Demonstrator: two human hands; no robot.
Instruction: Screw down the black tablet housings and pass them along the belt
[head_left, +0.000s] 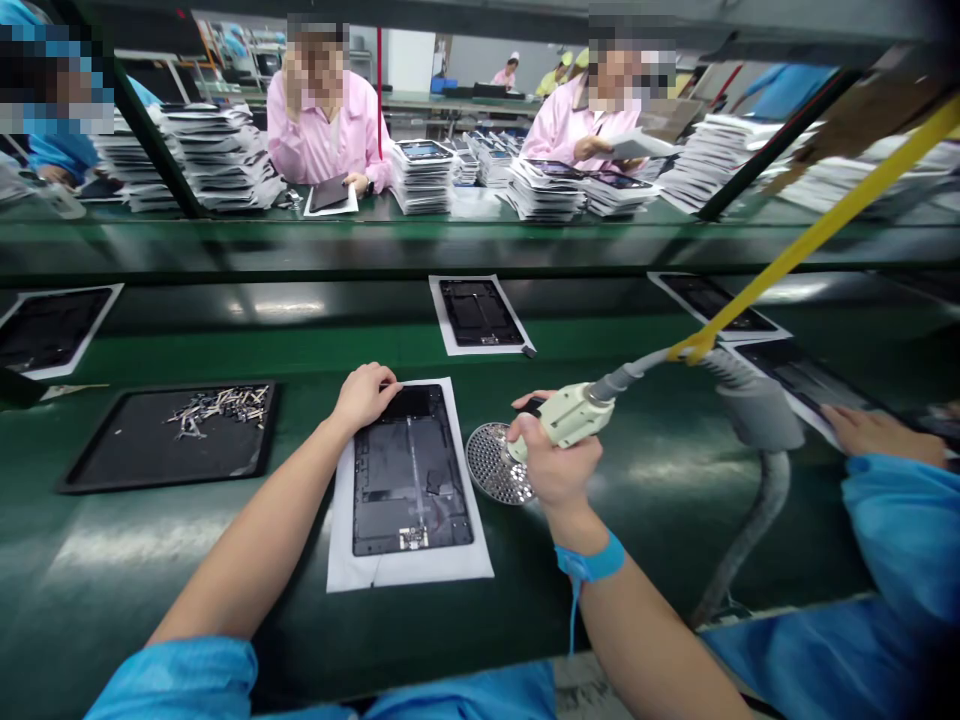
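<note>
An opened tablet (439,455), its dark inside and a small circuit board showing, lies on a white paper sheet (420,570). At its upper left corner is my left hand (366,398), fingers curled together on the top edge. My right hand (555,460) is wrapped around the handle of a pale green hand tool (574,415). The tool's round perforated metal head (499,465) is just right of the tablet, beside the sheet. A grey hose runs from the tool's back end. A blue wrist strap (592,560) circles my right wrist.
Left on the green bench stands a black tray (187,450) of small metallic parts (221,408). More opened tablets (484,312) lie along the line. A yellow strap (832,230) hangs at right near a grey duct (761,415). A co-worker's hand (885,435) is far right.
</note>
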